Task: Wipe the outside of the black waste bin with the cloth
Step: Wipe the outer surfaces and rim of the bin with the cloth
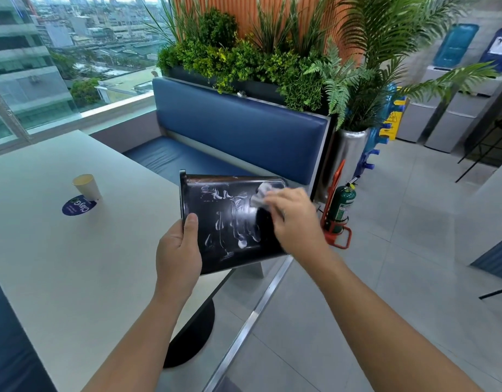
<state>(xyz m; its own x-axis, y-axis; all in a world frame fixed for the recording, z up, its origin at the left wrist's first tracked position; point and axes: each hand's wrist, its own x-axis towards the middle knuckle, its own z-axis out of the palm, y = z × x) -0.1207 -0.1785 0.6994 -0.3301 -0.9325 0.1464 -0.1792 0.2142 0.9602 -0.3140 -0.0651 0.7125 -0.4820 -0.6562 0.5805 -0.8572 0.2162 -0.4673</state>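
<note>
1. Holding the black waste bin (227, 222) tipped on its side at the edge of the worktop (74, 264), we grip its rim with the left hand (179, 250). The thumb lies across the outer wall and the other fingers are out of sight behind the rim. Whether the bin rests on the worktop we cannot tell.
2. Our right hand (295, 219) curls its fingers (272, 200) round the cloth (261, 193) and presses it to the wall near the base end.
3. We judge the wipe to be partway. White foamy streaks cover most of the facing wall, and only a dark patch beside the cloth looks clean. The other sides are hidden, so we cannot judge them.
4. Counting: one bin, one cloth, two hands at work. On the worktop there is one paper cup (85, 186) at the edge of one round blue sticker (78, 206). On the floor there is one green fire extinguisher (341, 207).
</note>
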